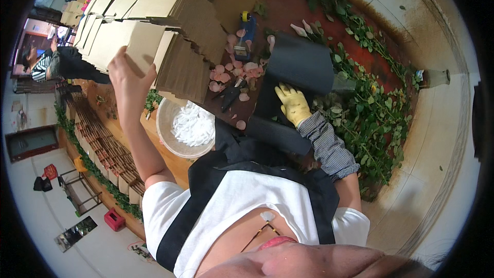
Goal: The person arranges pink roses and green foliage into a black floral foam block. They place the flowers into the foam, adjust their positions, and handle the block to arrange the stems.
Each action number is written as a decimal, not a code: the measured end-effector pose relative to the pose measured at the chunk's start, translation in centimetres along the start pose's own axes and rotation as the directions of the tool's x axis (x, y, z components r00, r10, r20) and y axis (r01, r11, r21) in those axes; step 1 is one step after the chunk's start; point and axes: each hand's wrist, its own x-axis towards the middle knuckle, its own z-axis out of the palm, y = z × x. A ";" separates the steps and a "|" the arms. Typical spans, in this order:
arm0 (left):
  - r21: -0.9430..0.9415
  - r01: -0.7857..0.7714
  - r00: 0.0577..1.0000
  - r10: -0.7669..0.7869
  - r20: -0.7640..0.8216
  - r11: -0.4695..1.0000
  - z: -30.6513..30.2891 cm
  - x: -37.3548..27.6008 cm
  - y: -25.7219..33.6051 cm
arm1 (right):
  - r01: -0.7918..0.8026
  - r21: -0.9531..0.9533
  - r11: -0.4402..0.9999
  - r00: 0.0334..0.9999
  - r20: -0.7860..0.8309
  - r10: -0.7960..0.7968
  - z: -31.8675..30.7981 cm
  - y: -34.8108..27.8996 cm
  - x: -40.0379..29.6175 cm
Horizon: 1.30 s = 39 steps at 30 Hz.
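My bare left hand (129, 69) reaches onto a stack of tan cardboard pieces (154, 40). Its fingers touch the top piece and the thumb is at that piece's edge; whether it grips the piece is unclear. On my right hand (294, 104) is a yellow glove, with a checked sleeve cover above it. That hand lies flat, fingers slightly apart, on a dark sheet (264, 102) whose far end (301, 61) and near end (278, 135) curl up. Pink petals (247, 69) and a black-handled tool (231, 98) lie between the hands.
A blue tape dispenser (247, 34) stands beyond the petals. Leafy stems (362, 119) and white-sleeved flower buds (303, 29) cover the right side. A glass bottle (436, 78) is further right. Near my left elbow is a tub (164, 123) of white pieces (193, 123). Another person (61, 61) is at far left.
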 end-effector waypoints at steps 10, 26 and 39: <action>-0.314 0.795 0.059 0.449 0.892 0.519 17.2 -8.1 4.7 | 0.028 -0.049 0.998 1.000 0.008 -0.028 0.4 0.1 0.4; -0.273 -0.271 0.502 0.377 0.778 0.923 29.1 -12.6 11.1 | -0.058 -0.017 0.998 0.989 0.139 0.060 0.5 -0.2 0.5; -0.393 -0.681 0.222 0.685 0.693 0.618 25.8 -13.7 15.7 | -0.067 0.956 0.284 0.983 0.112 -0.148 -6.2 1.7 -6.4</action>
